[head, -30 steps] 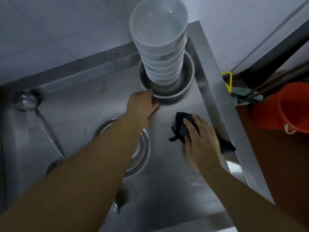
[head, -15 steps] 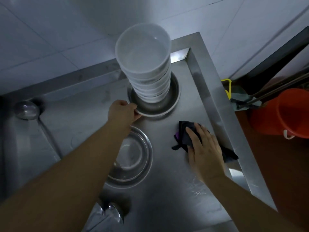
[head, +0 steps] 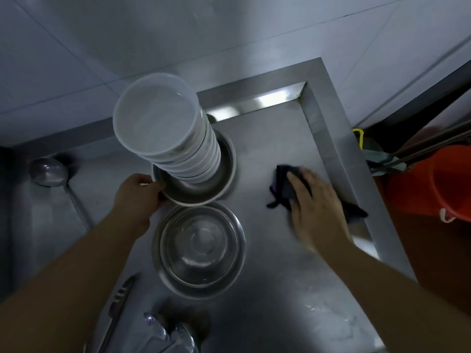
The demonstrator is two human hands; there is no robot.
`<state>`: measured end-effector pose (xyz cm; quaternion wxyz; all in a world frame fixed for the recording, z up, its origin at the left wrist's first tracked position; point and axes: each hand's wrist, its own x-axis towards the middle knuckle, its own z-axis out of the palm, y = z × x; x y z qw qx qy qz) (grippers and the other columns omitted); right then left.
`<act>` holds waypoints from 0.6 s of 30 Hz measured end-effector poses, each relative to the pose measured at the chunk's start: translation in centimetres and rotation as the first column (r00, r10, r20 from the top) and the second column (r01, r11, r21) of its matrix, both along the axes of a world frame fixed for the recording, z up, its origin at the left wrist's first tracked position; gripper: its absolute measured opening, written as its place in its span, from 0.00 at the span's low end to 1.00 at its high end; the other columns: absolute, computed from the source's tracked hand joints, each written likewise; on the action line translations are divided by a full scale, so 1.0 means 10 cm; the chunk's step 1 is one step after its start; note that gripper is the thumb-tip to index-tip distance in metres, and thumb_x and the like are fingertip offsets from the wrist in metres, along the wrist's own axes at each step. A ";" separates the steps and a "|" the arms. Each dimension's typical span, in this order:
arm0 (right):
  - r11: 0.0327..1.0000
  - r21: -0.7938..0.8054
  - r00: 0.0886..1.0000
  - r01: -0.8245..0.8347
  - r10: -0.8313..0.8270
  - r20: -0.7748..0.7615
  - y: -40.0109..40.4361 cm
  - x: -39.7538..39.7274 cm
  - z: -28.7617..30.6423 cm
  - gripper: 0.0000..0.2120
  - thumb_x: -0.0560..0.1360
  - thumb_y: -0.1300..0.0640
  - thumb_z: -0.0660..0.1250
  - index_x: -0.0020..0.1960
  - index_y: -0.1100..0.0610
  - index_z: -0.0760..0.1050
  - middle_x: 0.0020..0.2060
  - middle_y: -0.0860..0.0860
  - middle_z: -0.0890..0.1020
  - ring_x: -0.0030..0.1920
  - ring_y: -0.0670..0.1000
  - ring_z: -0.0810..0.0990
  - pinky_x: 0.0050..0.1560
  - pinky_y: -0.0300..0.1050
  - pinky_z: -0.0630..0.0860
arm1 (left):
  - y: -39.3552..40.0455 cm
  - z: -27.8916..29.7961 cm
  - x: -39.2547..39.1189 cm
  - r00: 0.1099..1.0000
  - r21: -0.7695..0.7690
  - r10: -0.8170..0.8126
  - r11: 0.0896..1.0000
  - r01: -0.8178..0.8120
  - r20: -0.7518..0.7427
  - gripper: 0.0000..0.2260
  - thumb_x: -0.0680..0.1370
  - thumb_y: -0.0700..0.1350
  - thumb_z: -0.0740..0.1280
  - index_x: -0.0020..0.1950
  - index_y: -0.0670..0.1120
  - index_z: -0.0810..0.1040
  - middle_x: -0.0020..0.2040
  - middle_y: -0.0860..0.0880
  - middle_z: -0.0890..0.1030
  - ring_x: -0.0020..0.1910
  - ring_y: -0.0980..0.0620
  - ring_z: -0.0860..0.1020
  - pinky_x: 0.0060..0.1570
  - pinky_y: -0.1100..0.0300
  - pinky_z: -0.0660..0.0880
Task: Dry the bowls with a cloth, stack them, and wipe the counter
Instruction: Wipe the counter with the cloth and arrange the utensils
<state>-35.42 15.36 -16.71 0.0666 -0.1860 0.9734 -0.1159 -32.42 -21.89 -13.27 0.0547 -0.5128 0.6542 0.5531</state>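
bowl stack [head: 165, 133] in basin [head: 204, 194] | cloth [head: 285, 184] right

Two bare forearms come into view from the bottom edge, no sleeves showing anywhere along them. The left hand [head: 136, 197] is bare, no glove, no ring or watch to be seen. Same on the right hand [head: 317, 215]: bare, a little blurred, wrist uncovered, nothing worn at all.

A tall stack of white bowls [head: 168, 138] stands inside a steel bowl [head: 196, 184] on the steel surface [head: 280, 263]. Just nearer than it sits another steel bowl [head: 198, 248] (upright, nested). Right of the stack lies a crumpled dark cloth [head: 285, 187].
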 end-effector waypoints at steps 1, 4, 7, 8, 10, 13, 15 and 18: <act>0.999 -0.021 0.999 0.035 -0.036 -0.020 -0.09 -0.19 0.01 0.26 0.84 0.53 0.58 0.81 0.55 0.65 0.80 0.58 0.67 0.79 0.62 0.66 0.78 0.60 0.62 | -0.03 0.00 0.01 1.000 -0.005 0.004 1.000 -0.004 0.001 0.06 0.79 0.36 0.72 0.54 0.37 0.79 0.55 0.33 0.83 0.52 0.36 0.87 0.54 0.43 0.85; 0.963 -0.093 0.966 0.252 -0.256 -0.035 -0.48 -0.77 0.01 0.26 0.85 0.53 0.58 0.83 0.53 0.62 0.82 0.57 0.63 0.82 0.60 0.59 0.81 0.58 0.57 | -0.11 0.01 0.02 1.000 -0.010 0.008 1.000 -0.008 0.002 0.05 0.80 0.35 0.71 0.55 0.36 0.78 0.56 0.32 0.82 0.54 0.34 0.85 0.57 0.40 0.84; 0.906 -0.169 0.919 0.389 -0.395 0.000 -0.97 -1.31 -0.01 0.28 0.86 0.51 0.55 0.85 0.50 0.55 0.85 0.54 0.56 0.84 0.58 0.52 0.83 0.56 0.49 | -0.16 0.02 0.04 1.000 0.000 0.000 1.000 0.000 -0.006 0.09 0.80 0.35 0.71 0.58 0.34 0.77 0.57 0.30 0.82 0.55 0.32 0.85 0.57 0.38 0.84; 0.891 -0.194 0.910 0.410 -0.414 0.024 -1.09 -1.44 -0.02 0.28 0.86 0.51 0.54 0.85 0.50 0.54 0.85 0.54 0.54 0.84 0.58 0.51 0.83 0.55 0.49 | -0.17 0.02 0.04 1.000 -0.001 -0.003 1.000 0.003 -0.006 0.08 0.79 0.35 0.72 0.57 0.34 0.77 0.56 0.30 0.82 0.55 0.32 0.85 0.57 0.38 0.84; 0.902 -0.206 0.923 0.380 -0.386 0.012 -1.24 -1.53 -0.07 0.29 0.85 0.50 0.55 0.85 0.51 0.54 0.85 0.54 0.55 0.84 0.58 0.54 0.83 0.55 0.51 | -0.19 0.02 0.04 1.000 -0.007 -0.009 1.000 0.009 -0.007 0.06 0.79 0.35 0.72 0.53 0.38 0.78 0.53 0.31 0.83 0.55 0.32 0.84 0.58 0.37 0.83; 0.983 -0.164 0.994 -0.078 0.064 -0.085 -1.11 -1.33 -0.12 0.29 0.82 0.52 0.62 0.82 0.55 0.64 0.81 0.58 0.65 0.79 0.62 0.65 0.78 0.58 0.62 | -0.22 -0.01 0.04 1.000 -0.011 -0.020 1.000 0.020 -0.008 0.06 0.78 0.35 0.72 0.53 0.38 0.77 0.50 0.33 0.82 0.55 0.31 0.84 0.58 0.37 0.83; 0.914 -0.154 0.926 -0.376 0.366 -0.089 -0.88 -1.10 -0.16 0.29 0.80 0.54 0.64 0.80 0.54 0.67 0.79 0.57 0.68 0.78 0.62 0.67 0.77 0.59 0.64 | -0.23 -0.03 0.06 1.000 -0.005 -0.014 1.000 0.014 -0.008 0.07 0.78 0.35 0.73 0.54 0.37 0.78 0.51 0.33 0.83 0.54 0.32 0.85 0.56 0.40 0.85; 0.836 -0.144 0.847 -0.530 0.529 -0.052 -0.51 -0.79 -0.18 0.27 0.81 0.52 0.64 0.80 0.51 0.68 0.81 0.53 0.67 0.80 0.58 0.65 0.80 0.57 0.61 | -0.23 -0.03 0.05 1.000 -0.007 -0.016 1.000 0.016 -0.010 0.09 0.78 0.35 0.73 0.57 0.36 0.78 0.53 0.33 0.84 0.52 0.36 0.86 0.50 0.46 0.87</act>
